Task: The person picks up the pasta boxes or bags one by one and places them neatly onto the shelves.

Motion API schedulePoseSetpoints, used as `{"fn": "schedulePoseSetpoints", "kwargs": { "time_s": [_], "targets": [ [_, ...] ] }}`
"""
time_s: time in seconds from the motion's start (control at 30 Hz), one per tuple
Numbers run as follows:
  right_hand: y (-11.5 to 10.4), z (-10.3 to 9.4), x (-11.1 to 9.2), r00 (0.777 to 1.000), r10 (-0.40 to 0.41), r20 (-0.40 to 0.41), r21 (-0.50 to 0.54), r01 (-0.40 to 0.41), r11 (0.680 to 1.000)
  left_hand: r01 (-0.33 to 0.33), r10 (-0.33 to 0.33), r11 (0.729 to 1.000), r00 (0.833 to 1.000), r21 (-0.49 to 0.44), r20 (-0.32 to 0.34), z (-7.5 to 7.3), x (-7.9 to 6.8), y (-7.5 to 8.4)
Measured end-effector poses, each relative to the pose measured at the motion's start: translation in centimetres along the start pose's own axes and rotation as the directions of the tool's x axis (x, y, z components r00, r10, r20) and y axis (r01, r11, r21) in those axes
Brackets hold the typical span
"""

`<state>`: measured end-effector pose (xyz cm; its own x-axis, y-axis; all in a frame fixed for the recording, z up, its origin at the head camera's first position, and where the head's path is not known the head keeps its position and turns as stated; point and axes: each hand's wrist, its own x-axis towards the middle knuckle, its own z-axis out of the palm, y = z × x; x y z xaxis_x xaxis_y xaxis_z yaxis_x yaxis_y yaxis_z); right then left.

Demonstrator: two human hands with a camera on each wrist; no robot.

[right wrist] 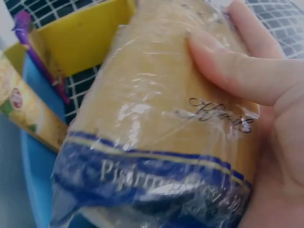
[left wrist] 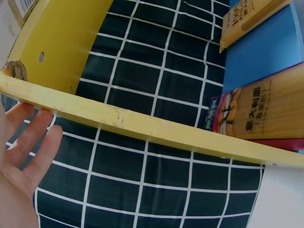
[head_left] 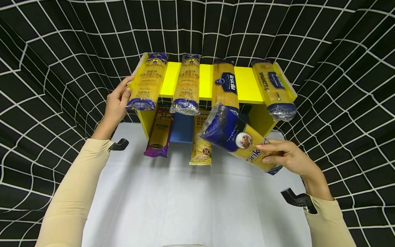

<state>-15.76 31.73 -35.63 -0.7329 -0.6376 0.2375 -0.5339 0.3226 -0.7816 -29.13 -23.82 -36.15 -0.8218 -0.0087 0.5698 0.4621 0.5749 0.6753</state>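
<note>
My right hand (head_left: 291, 157) grips a blue-and-yellow pack of pasta (head_left: 237, 137) by its lower right end, the thumb lying across the plastic wrapper. The pack slants in front of the yellow shelf (head_left: 205, 80), its blue end up and to the left, overlapping a blue-labelled spaghetti pack (head_left: 227, 82) on the top board. In the right wrist view, the wrapper (right wrist: 156, 118) looks crinkled and shiny. At the shelf's left side, my left hand (head_left: 115, 103) touches the side panel (left wrist: 118, 116) with extended fingers, next to the leftmost spaghetti pack (head_left: 148, 80).
Two more spaghetti packs, one left of centre (head_left: 186, 82) and one at the right (head_left: 273, 87), lie on top. Below, a purple-ended pack (head_left: 160, 132) and a light yellow pack (head_left: 201, 144) jut forward beside a blue panel (head_left: 182, 127). White cloth (head_left: 191, 206) covers the table.
</note>
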Motion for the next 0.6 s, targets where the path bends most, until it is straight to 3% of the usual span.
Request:
{"fn": "schedulePoseSetpoints", "kwargs": {
  "time_s": [0.17,0.27,0.6],
  "targets": [
    [0.9,1.5,0.9,0.988,0.055,0.145,-0.006,-0.055,0.998,-0.001,0.001,1.000,1.000,-0.015,-0.002,0.0,0.0,0.0],
    [1.9,2.5,1.3,0.977,0.097,0.188,-0.003,-0.098,0.995,-0.010,0.010,1.000,1.000,-0.017,-0.006,-0.1,0.0,0.1],
    [6.6,5.1,1.2,0.954,0.273,0.127,0.074,-0.284,0.956,-0.019,0.019,1.000,1.000,0.004,-0.002,-0.1,0.0,-0.1]
  ]
}}
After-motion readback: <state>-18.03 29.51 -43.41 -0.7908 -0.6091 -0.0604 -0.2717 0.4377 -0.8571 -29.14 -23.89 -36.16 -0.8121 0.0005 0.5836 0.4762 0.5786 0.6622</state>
